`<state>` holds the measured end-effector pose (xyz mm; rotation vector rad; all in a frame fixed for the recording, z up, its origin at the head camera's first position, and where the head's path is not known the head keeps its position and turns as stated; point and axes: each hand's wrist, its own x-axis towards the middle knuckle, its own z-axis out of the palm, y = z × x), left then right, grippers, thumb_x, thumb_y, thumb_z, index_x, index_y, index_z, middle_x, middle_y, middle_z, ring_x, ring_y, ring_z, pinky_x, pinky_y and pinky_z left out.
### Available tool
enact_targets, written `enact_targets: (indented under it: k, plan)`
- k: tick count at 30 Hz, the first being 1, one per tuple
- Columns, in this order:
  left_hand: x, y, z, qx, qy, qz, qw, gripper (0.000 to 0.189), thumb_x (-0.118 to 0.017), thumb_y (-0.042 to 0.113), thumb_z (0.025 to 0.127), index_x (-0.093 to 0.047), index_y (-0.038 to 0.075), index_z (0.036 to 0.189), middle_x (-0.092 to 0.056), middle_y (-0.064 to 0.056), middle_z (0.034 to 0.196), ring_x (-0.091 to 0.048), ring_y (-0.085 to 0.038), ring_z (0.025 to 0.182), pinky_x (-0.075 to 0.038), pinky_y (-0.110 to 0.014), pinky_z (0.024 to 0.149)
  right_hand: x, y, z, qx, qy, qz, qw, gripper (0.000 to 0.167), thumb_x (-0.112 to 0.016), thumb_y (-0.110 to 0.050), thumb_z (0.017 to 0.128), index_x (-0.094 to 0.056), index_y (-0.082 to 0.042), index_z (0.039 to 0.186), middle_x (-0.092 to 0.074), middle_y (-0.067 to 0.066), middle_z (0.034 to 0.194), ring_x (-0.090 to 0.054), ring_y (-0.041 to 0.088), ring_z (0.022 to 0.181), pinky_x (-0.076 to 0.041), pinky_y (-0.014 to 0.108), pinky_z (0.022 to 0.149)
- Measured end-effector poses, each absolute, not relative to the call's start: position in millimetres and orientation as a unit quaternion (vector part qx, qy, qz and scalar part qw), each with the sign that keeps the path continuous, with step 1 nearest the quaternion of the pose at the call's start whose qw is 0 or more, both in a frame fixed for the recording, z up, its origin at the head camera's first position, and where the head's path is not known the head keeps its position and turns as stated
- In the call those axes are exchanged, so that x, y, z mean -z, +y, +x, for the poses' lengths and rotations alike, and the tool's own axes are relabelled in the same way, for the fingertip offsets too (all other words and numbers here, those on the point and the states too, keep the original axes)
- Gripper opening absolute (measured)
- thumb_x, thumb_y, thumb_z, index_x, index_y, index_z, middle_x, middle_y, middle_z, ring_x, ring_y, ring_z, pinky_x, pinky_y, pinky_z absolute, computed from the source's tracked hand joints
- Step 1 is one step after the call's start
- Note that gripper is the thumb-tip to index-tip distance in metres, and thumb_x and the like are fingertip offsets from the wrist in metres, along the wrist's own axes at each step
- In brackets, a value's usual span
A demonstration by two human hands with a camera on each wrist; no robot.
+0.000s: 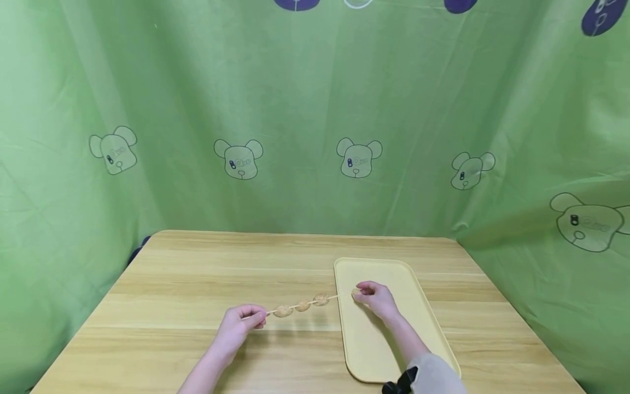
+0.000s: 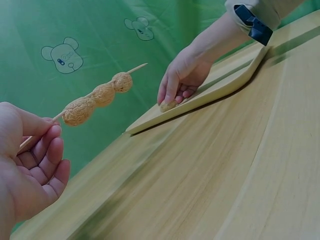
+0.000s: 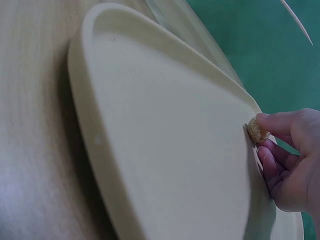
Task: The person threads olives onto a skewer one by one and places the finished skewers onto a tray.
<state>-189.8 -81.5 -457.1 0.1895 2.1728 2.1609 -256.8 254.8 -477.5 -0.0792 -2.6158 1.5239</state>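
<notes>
My left hand (image 1: 238, 324) pinches the near end of a thin wooden skewer (image 1: 334, 297) between thumb and fingers, holding it above the table. Three wrinkled tan balls are threaded on it: a large one (image 2: 78, 111) by the fingers, a middle one (image 2: 104, 95) and a smaller one (image 2: 122, 82). Beyond them the bare pointed tip slants up to the right. Over the beige tray, my right hand (image 1: 379, 302) pinches another wrinkled ball (image 3: 257, 131) with thumb and fingertips, low over the tray surface. That ball is apart from the skewer's tip.
The beige tray (image 1: 374, 350) with a low raised rim lies on the right half of the wooden table (image 1: 162, 306). A green curtain (image 1: 295, 197) with bear-head prints hangs behind and along both sides. A black strap (image 2: 252, 25) circles the right wrist over a light sleeve.
</notes>
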Motion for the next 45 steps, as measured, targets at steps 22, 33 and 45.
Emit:
enact_targets:
  k: [22,33,45]
  plan:
    - [457.7,-84.2,-193.8,-0.696,0.714,0.063,0.037,0.018,-0.061,0.003,0.083,-0.062,-0.013,0.092,-0.062,-0.015,0.080,-0.059,-0.022,0.075,-0.051,-0.027,0.072,468.7,262.3,-250.8,-0.545,-0.838,-0.009,0.022,0.032,-0.065,-0.003,0.083,-0.057,0.012,0.110,-0.063,0.012,0.092,-0.056,0.015,0.081,-0.051,0.027,0.069]
    - [455.7,-84.4,-192.3,-0.692,0.718,0.068,0.040,0.019,-0.061,0.005,0.084,-0.062,-0.012,0.093,-0.063,-0.013,0.081,-0.059,-0.023,0.076,-0.050,-0.027,0.073,466.1,263.6,-242.2,-0.615,-0.788,0.003,-0.015,0.033,-0.059,0.003,0.085,-0.050,0.017,0.114,-0.057,0.016,0.095,-0.063,0.024,0.082,-0.054,0.032,0.074]
    - [456.7,-85.0,-194.5,-0.693,0.716,0.075,0.043,0.020,-0.062,0.004,0.083,-0.062,-0.013,0.092,-0.062,-0.017,0.081,-0.059,-0.027,0.077,-0.051,-0.028,0.073,454.5,265.4,-233.0,-0.663,-0.745,0.051,-0.056,0.042,-0.056,0.003,0.087,-0.040,0.021,0.121,-0.058,0.017,0.097,-0.064,0.026,0.083,-0.053,0.033,0.078]
